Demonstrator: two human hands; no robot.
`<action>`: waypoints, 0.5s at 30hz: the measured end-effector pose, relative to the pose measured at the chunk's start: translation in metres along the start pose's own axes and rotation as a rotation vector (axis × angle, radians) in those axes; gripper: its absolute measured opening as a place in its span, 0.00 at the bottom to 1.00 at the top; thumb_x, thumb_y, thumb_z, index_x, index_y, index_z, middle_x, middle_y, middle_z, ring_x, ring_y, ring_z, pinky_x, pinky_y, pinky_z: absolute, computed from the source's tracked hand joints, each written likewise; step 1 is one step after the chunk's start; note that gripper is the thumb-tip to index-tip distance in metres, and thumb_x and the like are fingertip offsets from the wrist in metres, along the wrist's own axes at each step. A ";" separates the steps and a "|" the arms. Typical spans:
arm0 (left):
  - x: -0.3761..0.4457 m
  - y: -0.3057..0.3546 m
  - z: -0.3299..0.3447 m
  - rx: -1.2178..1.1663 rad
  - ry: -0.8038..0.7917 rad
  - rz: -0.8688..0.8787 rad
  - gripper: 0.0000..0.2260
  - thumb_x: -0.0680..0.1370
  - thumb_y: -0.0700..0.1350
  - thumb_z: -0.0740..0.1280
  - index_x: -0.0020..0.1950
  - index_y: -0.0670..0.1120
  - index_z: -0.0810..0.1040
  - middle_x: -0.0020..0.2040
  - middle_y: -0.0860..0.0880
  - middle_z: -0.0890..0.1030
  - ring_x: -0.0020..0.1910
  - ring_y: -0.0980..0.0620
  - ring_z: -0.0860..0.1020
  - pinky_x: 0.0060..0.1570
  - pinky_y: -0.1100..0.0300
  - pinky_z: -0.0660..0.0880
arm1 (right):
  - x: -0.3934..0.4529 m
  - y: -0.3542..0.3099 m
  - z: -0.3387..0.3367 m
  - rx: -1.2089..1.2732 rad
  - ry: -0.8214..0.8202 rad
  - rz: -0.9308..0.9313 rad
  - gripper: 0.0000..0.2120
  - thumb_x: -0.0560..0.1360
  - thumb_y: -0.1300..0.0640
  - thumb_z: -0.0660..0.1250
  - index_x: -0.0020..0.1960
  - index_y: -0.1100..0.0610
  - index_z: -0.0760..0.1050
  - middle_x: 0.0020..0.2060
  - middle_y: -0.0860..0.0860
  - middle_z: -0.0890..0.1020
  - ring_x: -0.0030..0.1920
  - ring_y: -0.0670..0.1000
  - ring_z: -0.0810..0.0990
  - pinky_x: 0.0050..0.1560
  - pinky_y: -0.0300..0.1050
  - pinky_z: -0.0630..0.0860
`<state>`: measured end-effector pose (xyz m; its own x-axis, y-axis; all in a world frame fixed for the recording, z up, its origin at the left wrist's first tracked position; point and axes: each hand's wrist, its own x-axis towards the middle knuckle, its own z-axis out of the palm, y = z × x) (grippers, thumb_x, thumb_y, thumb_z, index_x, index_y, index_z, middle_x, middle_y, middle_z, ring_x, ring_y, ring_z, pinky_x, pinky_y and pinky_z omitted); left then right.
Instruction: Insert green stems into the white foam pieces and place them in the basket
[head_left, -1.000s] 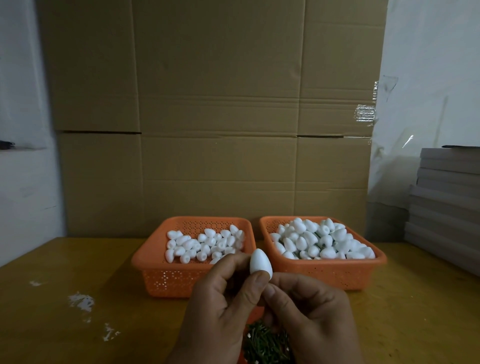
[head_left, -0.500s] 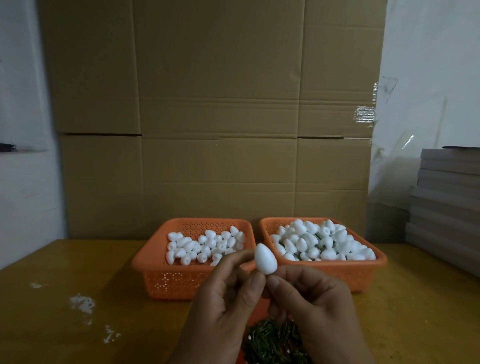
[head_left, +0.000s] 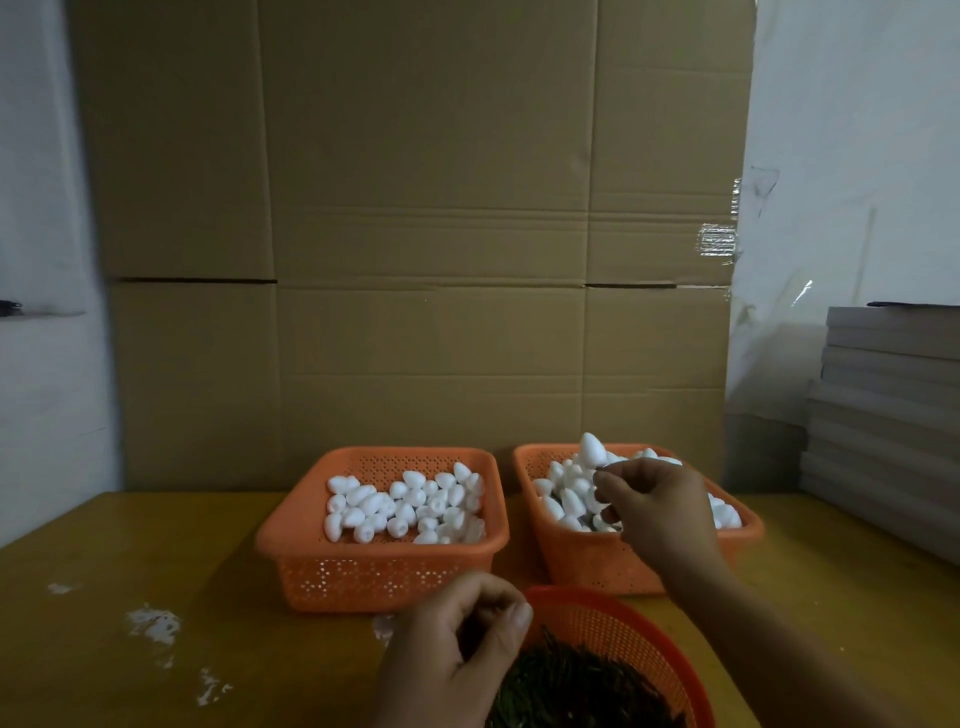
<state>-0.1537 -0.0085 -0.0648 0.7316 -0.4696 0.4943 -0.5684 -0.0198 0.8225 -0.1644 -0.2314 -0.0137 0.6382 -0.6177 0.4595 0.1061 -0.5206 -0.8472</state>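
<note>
The foam piece (head_left: 592, 450) is now out over the right basket (head_left: 748, 530), pinched in the grip of the right hand (head_left: 657, 512); a second ago both hands held it together near the body. The left hand (head_left: 457, 644) has dropped to the round basket (head_left: 623, 613) of stems (head_left: 571, 686), fingers curled; whether it holds one I cannot tell. Likely this piece is finished and the next begins. The left basket (head_left: 291, 535) sits alongside on the tabletop (head_left: 130, 551).
</note>
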 end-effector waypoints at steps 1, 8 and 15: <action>0.000 0.000 0.000 0.004 -0.006 -0.002 0.15 0.67 0.66 0.66 0.44 0.59 0.81 0.38 0.52 0.81 0.41 0.55 0.81 0.42 0.64 0.75 | 0.008 0.004 0.000 -0.049 0.017 -0.001 0.07 0.76 0.61 0.71 0.40 0.55 0.83 0.31 0.50 0.85 0.34 0.49 0.84 0.38 0.50 0.81; -0.001 0.001 0.001 0.056 -0.053 -0.026 0.05 0.70 0.57 0.69 0.44 0.60 0.80 0.38 0.55 0.81 0.40 0.57 0.81 0.41 0.65 0.75 | 0.045 0.022 0.006 -0.412 0.114 0.001 0.10 0.75 0.58 0.67 0.42 0.63 0.84 0.36 0.57 0.85 0.32 0.55 0.81 0.39 0.54 0.82; -0.003 0.004 0.000 0.058 -0.057 -0.032 0.02 0.73 0.52 0.70 0.45 0.59 0.80 0.37 0.56 0.81 0.38 0.59 0.80 0.39 0.67 0.74 | 0.058 0.030 0.014 -0.495 0.070 0.182 0.13 0.75 0.55 0.64 0.34 0.58 0.80 0.35 0.56 0.82 0.41 0.58 0.82 0.42 0.47 0.77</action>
<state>-0.1578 -0.0070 -0.0627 0.7278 -0.5173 0.4502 -0.5675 -0.0856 0.8189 -0.1136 -0.2746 -0.0163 0.5582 -0.7532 0.3481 -0.3851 -0.6068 -0.6953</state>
